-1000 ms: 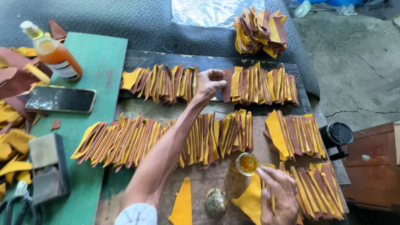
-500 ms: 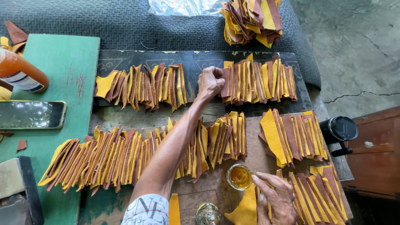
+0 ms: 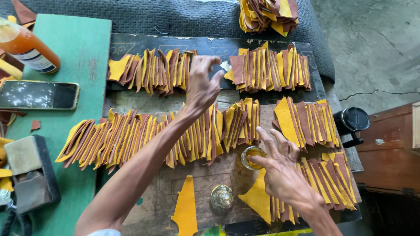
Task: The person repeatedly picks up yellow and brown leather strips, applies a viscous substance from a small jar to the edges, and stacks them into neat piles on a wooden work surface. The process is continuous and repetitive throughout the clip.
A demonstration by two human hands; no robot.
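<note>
Overlapping yellow and brown leather pieces lie in rows on a dark board (image 3: 210,43). My left hand (image 3: 202,84) hovers over the gap between the top left row (image 3: 151,70) and the top right row (image 3: 269,65), fingers apart and holding nothing. My right hand (image 3: 280,172) lies spread over a loose yellow piece (image 3: 257,199), its fingertips at the rim of a small glass jar (image 3: 250,158) of amber liquid. The long middle row (image 3: 144,135) passes under my left forearm.
A round metal lid (image 3: 222,197) and another yellow piece (image 3: 186,209) lie near the front edge. On the green board (image 3: 65,131) at left are a phone (image 3: 39,95), an orange bottle (image 3: 28,48) and a grey block (image 3: 22,155). A heap of pieces (image 3: 267,15) sits at the back; a black round object (image 3: 352,120) at right.
My left hand has lifted off the top right row, drawn back toward the middle and spread its fingers. My right hand has moved up to the jar.
</note>
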